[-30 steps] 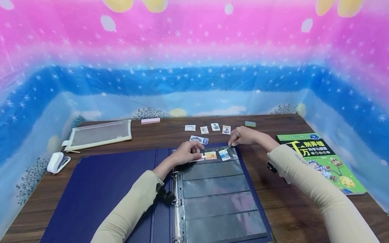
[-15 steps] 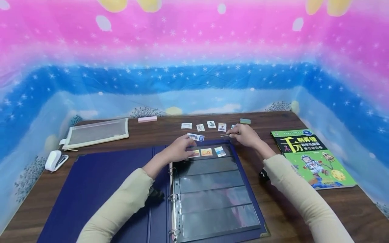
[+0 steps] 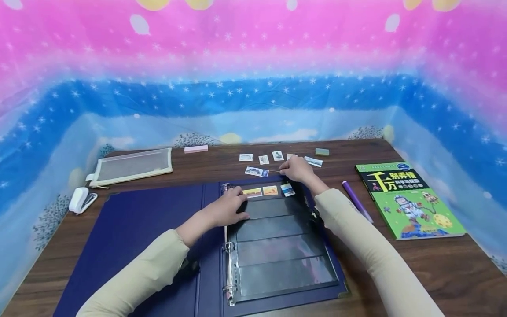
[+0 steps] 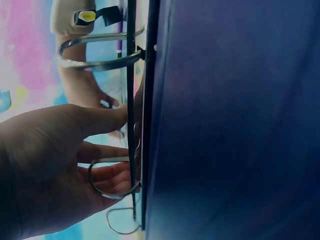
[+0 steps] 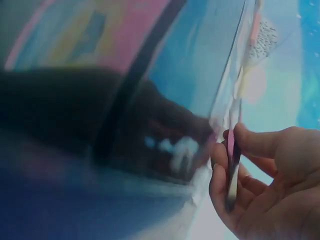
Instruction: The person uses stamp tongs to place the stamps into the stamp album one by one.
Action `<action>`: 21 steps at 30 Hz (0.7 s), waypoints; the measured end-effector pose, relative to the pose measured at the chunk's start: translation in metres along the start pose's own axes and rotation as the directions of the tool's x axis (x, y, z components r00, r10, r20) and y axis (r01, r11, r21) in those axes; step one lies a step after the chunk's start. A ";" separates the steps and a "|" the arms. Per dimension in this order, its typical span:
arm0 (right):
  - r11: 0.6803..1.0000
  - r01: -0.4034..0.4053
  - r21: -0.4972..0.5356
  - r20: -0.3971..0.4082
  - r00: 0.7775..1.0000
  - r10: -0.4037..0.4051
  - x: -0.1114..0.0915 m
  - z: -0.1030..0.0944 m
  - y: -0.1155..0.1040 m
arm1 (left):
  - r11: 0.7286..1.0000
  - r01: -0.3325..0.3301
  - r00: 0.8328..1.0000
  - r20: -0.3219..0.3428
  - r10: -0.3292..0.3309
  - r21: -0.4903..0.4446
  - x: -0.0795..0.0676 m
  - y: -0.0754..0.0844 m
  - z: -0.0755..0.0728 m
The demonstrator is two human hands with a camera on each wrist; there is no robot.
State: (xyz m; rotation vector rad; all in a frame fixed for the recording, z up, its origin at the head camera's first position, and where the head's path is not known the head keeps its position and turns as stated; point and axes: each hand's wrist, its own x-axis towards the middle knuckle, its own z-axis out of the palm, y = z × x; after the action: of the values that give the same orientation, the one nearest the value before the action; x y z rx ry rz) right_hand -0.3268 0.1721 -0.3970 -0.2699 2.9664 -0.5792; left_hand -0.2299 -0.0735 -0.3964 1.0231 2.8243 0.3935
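Observation:
My right hand [image 3: 297, 169] pinches slim tweezers [image 5: 232, 165] between thumb and fingers. In the head view their tips point left, right at the edge of a blue-and-white stamp [image 3: 257, 171] lying on the table. Below, an open navy ring binder [image 3: 154, 229] bears a clear-pocketed black page [image 3: 277, 229]. In its top row sit three stamps, an orange-yellow one [image 3: 252, 193], an orange one [image 3: 270, 190] and a blue one [image 3: 288, 190]. My left hand [image 3: 223, 208] rests at the page's upper left beside the binder rings [image 4: 111, 177], its thumb and fingers spread apart.
Several loose stamps [image 3: 277, 156] lie behind the binder, between a pink eraser-like block [image 3: 196, 149] and a green one [image 3: 322, 152]. A mesh zip pouch [image 3: 132, 166] and a white stapler-like object [image 3: 79, 200] are left. A purple pen [image 3: 356, 200] and green book [image 3: 420, 207] are right.
My right hand has moved from the page's top right corner, up and left to the loose blue-and-white stamp. My left hand has shifted left and down from the pocketed stamps.

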 end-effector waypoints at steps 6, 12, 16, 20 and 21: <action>0.999 -0.023 -0.027 0.001 1.000 0.023 0.003 0.006 -0.004 | 0.998 0.000 1.000 0.007 0.000 -0.066 0.000 -0.010 0.001; 0.999 -0.003 -0.037 -0.018 1.000 0.003 0.002 0.009 -0.012 | 0.993 0.055 0.998 0.011 -0.054 -0.101 0.004 -0.010 -0.002; 0.999 -0.004 -0.046 -0.043 0.999 0.002 0.002 0.013 -0.013 | 0.992 0.071 0.997 0.029 -0.068 -0.104 0.007 -0.006 -0.004; 0.999 0.020 -0.033 -0.060 0.998 -0.022 0.003 0.016 -0.010 | 0.991 0.080 0.996 0.058 -0.074 -0.108 0.008 0.000 -0.004; 0.999 0.022 -0.030 -0.069 0.997 -0.024 0.003 0.016 -0.010 | 0.990 0.082 0.995 0.060 -0.075 -0.113 0.009 0.001 -0.004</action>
State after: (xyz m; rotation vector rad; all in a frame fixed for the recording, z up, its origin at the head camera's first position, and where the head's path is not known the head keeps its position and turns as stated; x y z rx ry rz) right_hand -0.3260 0.1570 -0.4081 -0.2928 3.0449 -0.5590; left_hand -0.2363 -0.0677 -0.3925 0.8835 2.7458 0.5046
